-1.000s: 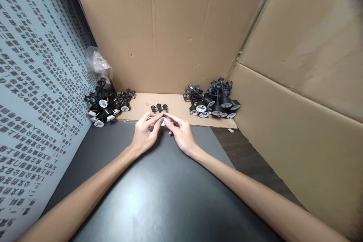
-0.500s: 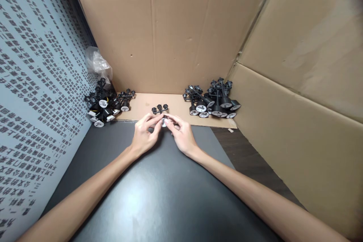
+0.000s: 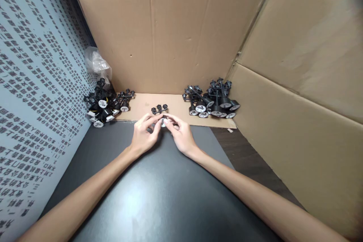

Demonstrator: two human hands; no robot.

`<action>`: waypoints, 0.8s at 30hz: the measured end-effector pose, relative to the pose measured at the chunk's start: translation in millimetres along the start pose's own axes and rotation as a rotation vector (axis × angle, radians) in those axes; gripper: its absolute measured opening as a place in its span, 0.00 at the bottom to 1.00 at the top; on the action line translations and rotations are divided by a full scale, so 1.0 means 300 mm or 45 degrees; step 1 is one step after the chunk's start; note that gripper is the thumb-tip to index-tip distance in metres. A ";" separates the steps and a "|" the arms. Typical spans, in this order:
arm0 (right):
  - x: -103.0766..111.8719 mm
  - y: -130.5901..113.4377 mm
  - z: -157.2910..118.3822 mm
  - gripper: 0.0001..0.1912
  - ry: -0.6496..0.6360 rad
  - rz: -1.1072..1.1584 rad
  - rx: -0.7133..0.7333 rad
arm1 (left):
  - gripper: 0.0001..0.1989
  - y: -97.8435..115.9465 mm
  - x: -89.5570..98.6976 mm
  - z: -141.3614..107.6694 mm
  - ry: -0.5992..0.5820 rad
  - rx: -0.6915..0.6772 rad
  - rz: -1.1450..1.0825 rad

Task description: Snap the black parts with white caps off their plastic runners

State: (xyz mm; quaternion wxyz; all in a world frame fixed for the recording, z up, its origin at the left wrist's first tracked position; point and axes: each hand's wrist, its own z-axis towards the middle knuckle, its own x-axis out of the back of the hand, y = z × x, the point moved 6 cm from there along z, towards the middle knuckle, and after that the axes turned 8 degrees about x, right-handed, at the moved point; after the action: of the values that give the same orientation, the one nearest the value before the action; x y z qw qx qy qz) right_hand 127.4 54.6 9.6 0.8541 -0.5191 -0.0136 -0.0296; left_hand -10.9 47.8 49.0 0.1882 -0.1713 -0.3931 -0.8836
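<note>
Centrally, at about 12 o'clock from the bottom of the view, a person's left hand (image 3: 143,136) and right hand (image 3: 181,135) meet above the near edge of a cardboard sheet (image 3: 141,102). Between them stands a miniature black street lamp (image 3: 159,109), with three small lantern heads on a crossbar and a white round base (image 3: 162,122). Both hands pinch it in a narrow grip, their fingertips (image 3: 154,120) closed around the base and partly hiding it.

At about 10 o'clock from the hands lies a tangled pile of similar lamps (image 3: 102,106), with a crumpled clear plastic bag (image 3: 96,62) just behind it. At about 2 o'clock sits a second pile of lamps (image 3: 212,100). A black tabletop (image 3: 159,196) runs under both forearms. A pale blue wall printed with Chinese characters (image 3: 36,83) rises at 9 o'clock, and brown cardboard box panels (image 3: 297,64) stand ahead and at 3 o'clock.
</note>
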 end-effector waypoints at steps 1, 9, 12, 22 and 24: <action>0.000 0.002 0.000 0.21 0.003 0.005 -0.001 | 0.12 -0.002 -0.001 0.001 -0.007 0.008 0.000; -0.001 0.007 -0.002 0.22 0.024 0.040 -0.009 | 0.13 -0.011 0.000 0.005 -0.029 0.045 -0.049; 0.000 0.004 -0.002 0.22 0.034 0.043 0.002 | 0.12 -0.012 0.001 0.007 -0.030 0.053 -0.065; 0.002 0.003 0.001 0.21 0.033 0.041 0.002 | 0.10 -0.007 -0.010 0.012 -0.141 0.064 -0.060; 0.002 0.004 0.001 0.21 0.032 0.043 0.001 | 0.10 -0.009 -0.012 0.010 -0.143 0.043 -0.046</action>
State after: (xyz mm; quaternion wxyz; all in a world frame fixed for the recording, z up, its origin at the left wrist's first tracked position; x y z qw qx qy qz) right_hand 128.0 55.4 8.7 0.8547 -0.5186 0.0059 -0.0218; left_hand -8.5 52.4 47.8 0.1527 -0.2102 -0.4209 -0.8691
